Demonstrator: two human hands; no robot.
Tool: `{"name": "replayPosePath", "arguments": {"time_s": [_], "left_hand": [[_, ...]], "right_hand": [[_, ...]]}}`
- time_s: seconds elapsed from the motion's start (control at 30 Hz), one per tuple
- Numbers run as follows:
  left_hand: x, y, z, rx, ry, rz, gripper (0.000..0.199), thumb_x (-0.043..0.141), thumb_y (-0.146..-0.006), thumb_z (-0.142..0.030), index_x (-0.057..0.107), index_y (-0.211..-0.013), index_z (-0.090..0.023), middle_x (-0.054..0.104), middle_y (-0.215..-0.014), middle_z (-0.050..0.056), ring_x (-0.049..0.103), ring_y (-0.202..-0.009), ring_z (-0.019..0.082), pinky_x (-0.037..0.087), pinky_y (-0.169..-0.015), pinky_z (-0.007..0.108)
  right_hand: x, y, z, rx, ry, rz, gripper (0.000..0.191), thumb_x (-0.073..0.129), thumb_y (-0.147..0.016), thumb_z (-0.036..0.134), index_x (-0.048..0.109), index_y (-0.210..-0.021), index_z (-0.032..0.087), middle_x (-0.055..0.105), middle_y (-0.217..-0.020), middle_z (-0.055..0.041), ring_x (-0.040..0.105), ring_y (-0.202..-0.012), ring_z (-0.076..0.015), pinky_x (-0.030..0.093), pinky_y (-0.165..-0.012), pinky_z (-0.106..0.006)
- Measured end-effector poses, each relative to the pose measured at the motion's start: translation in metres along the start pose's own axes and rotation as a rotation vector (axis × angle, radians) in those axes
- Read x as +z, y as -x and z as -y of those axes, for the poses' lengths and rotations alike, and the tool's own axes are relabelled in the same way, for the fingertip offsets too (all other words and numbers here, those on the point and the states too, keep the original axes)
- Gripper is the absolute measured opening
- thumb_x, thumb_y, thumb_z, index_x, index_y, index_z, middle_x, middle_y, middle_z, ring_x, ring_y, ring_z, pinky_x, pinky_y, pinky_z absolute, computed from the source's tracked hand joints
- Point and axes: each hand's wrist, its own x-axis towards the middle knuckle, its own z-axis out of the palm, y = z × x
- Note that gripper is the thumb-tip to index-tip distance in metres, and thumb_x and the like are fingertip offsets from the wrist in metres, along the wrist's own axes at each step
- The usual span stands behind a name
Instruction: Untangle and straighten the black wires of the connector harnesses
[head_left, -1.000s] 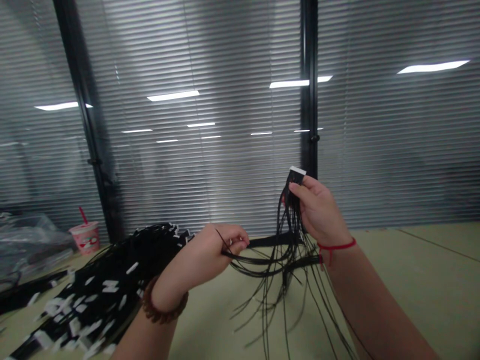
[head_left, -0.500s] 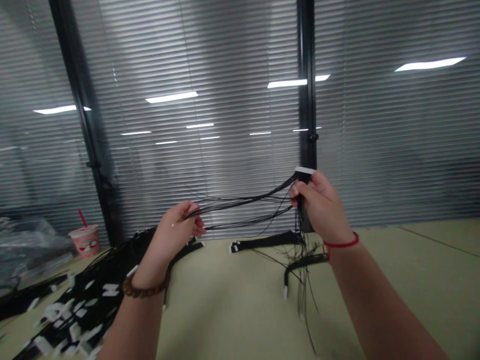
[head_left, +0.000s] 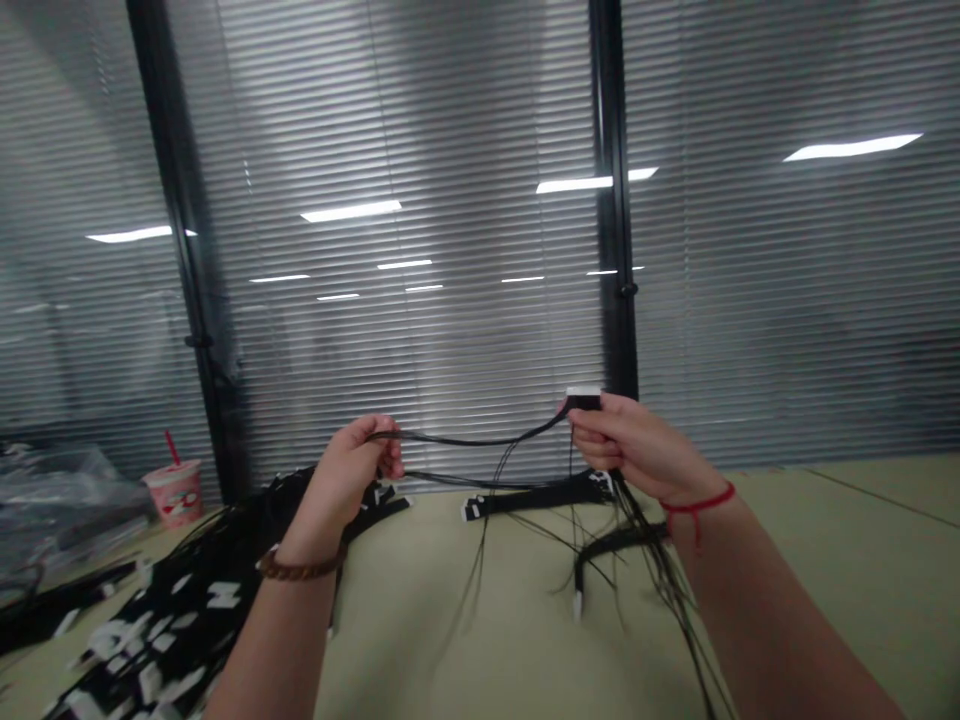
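My right hand (head_left: 630,440) is closed around a bundle of thin black wires, just below its white connector (head_left: 583,392). Loose wires hang from that hand toward the tabletop. My left hand (head_left: 365,455) pinches some strands of the same black wires (head_left: 472,441), which sag between the two hands. Beneath them on the table lies a black wire bundle (head_left: 536,497) with white ends. A second, bent bundle (head_left: 607,543) with a white tip rests below my right hand.
A big heap of black wire harnesses (head_left: 187,600) with white connectors covers the left of the table (head_left: 435,620). Behind it stand a pink cup (head_left: 175,495) with a red straw and clear plastic bags (head_left: 60,500). Glass with blinds (head_left: 465,330) rises behind the table.
My right hand has come down and slightly left with the connector. Fewer strands now stretch between my hands; many hang from the right hand, toward the right forearm.
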Motion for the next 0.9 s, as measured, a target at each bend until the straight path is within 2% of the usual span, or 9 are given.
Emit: {"name": "replayPosePath", "arguments": {"time_s": [0.1,0.23,0.33,0.47,0.53,0.6,0.7,0.8,0.9], "left_hand": [[0.005,0.004,0.001,0.080,-0.202,0.077,0.014,0.056,-0.077,-0.033,0.053,-0.074,-0.019,0.052,-0.055,-0.004,0.051,-0.043,0.013,0.037,-0.044,0.023],[0.021,0.016,-0.002,0.188,-0.425,0.278,0.005,0.062,-0.072,-0.025,0.063,-0.073,-0.020,0.060,-0.061,0.000,0.056,-0.057,0.017,0.037,-0.054,0.026],[0.031,0.026,-0.010,0.246,-0.498,0.478,0.011,0.064,-0.069,-0.021,0.064,-0.081,-0.021,0.062,-0.063,-0.001,0.056,-0.059,0.017,0.036,-0.055,0.025],[0.037,0.036,-0.023,0.296,-0.510,0.763,0.004,0.060,-0.075,-0.022,0.062,-0.072,-0.021,0.060,-0.058,-0.003,0.052,-0.052,0.014,0.033,-0.048,0.023],[0.040,0.038,-0.027,0.317,-0.501,0.771,0.016,0.049,-0.082,-0.019,0.059,-0.070,-0.020,0.058,-0.057,-0.003,0.051,-0.051,0.014,0.032,-0.049,0.023],[0.045,0.039,-0.029,0.341,-0.482,0.699,0.019,0.045,-0.085,-0.018,0.056,-0.069,-0.019,0.057,-0.059,-0.002,0.049,-0.054,0.014,0.032,-0.053,0.025],[0.055,0.039,-0.027,0.349,-0.419,0.553,0.015,0.046,-0.085,-0.021,0.055,-0.074,-0.019,0.054,-0.063,-0.001,0.046,-0.057,0.015,0.029,-0.056,0.027],[0.062,0.039,-0.024,0.318,-0.291,0.476,0.010,0.054,-0.081,-0.024,0.055,-0.073,-0.019,0.051,-0.059,-0.003,0.042,-0.055,0.014,0.027,-0.054,0.026],[0.061,0.035,-0.021,0.259,-0.085,0.478,0.028,0.062,-0.077,-0.037,0.051,-0.060,-0.018,0.045,-0.053,-0.004,0.037,-0.050,0.011,0.025,-0.049,0.023]], "right_hand": [[0.008,-0.003,-0.004,-0.020,0.039,-0.068,0.004,0.055,-0.088,0.014,0.055,-0.087,0.010,0.039,-0.057,0.0084,0.034,-0.040,-0.0001,0.024,-0.033,-0.009],[0.019,-0.007,-0.005,-0.075,0.043,-0.206,0.008,0.055,-0.089,0.016,0.056,-0.086,0.009,0.047,-0.062,0.0059,0.040,-0.043,-0.0007,0.028,-0.034,-0.009],[0.024,-0.010,-0.005,-0.159,-0.001,-0.333,0.008,0.055,-0.089,0.016,0.056,-0.086,0.009,0.049,-0.064,0.0049,0.042,-0.045,-0.0015,0.030,-0.035,-0.010],[0.024,-0.014,-0.002,-0.374,-0.112,-0.585,0.011,0.052,-0.091,0.019,0.054,-0.086,0.010,0.051,-0.069,0.0030,0.049,-0.054,-0.0041,0.035,-0.039,-0.012],[0.024,-0.014,0.001,-0.439,-0.162,-0.675,0.011,0.051,-0.092,0.019,0.054,-0.087,0.010,0.051,-0.071,0.0024,0.051,-0.056,-0.0049,0.036,-0.041,-0.012],[0.027,-0.013,0.003,-0.441,-0.193,-0.696,0.010,0.051,-0.091,0.018,0.054,-0.086,0.010,0.052,-0.072,0.0020,0.052,-0.058,-0.0055,0.038,-0.043,-0.013],[0.037,-0.011,0.003,-0.396,-0.205,-0.651,0.009,0.051,-0.091,0.016,0.054,-0.085,0.010,0.053,-0.072,0.0018,0.054,-0.060,-0.0063,0.042,-0.046,-0.015],[0.048,-0.011,-0.002,-0.349,-0.180,-0.579,0.008,0.051,-0.091,0.016,0.055,-0.087,0.010,0.054,-0.073,0.0014,0.055,-0.062,-0.0072,0.044,-0.049,-0.016],[0.054,-0.011,-0.006,-0.326,-0.128,-0.520,0.009,0.051,-0.091,0.018,0.054,-0.088,0.010,0.053,-0.072,0.0017,0.054,-0.060,-0.0068,0.042,-0.046,-0.015]]}}
